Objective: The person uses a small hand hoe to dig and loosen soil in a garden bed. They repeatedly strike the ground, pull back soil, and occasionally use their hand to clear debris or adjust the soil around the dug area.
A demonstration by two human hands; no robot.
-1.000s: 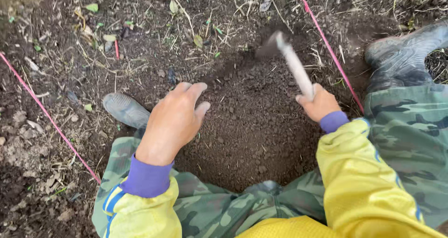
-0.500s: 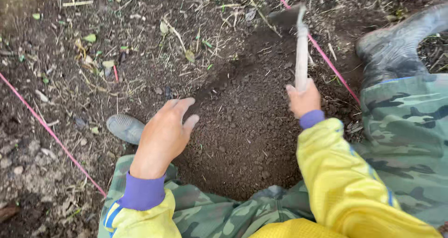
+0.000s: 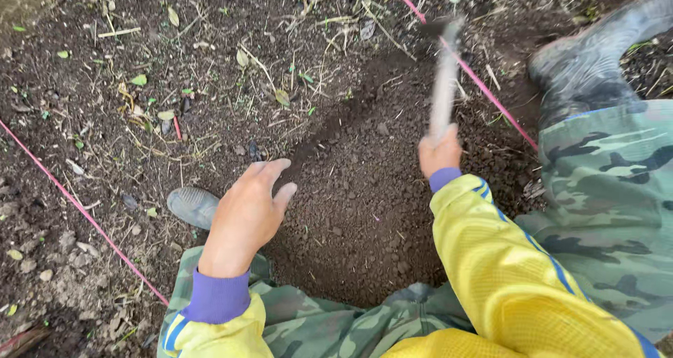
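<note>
Right hand (image 3: 440, 153) now higher up along pink string (image 3: 491, 95) than a second ago; pale tool handle (image 3: 444, 84) swings from leaning left of string to nearly upright against it (motion-blurred, head hard to make out). Left hand (image 3: 247, 214) drifts slightly further from string, fingers less spread.

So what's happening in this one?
A person crouches over a patch of loose dark soil. The right hand grips the pale handle of a small digging tool, which is blurred and raised over the soil. The left hand hovers open beside the patch, between two pink strings.
</note>
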